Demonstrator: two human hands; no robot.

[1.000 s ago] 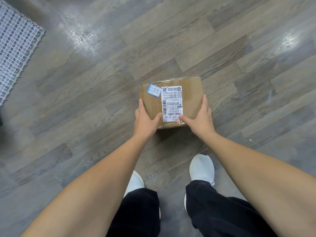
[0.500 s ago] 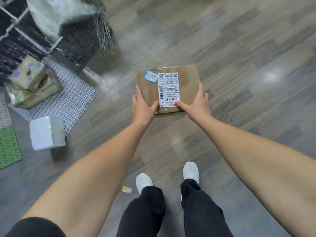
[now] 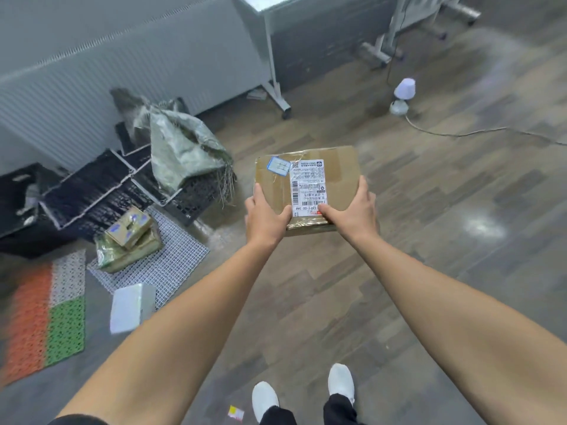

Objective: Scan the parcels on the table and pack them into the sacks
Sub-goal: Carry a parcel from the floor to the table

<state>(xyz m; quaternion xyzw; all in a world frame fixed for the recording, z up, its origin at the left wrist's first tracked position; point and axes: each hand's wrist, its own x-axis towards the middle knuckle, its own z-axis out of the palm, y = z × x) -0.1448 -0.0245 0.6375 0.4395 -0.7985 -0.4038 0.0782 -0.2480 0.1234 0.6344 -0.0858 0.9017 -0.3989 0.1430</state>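
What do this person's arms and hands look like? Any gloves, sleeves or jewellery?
No gloves: the left hand and right hand are bare, with no rings, watch or wristband in view. The left forearm and right forearm are uncovered too. Only a sliver of black sleeve shows at the bottom left, by the left upper arm.

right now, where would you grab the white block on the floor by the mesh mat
Grip the white rectangular block across its two long sides, coming from above: it lies on the floor with its top face and sides exposed.
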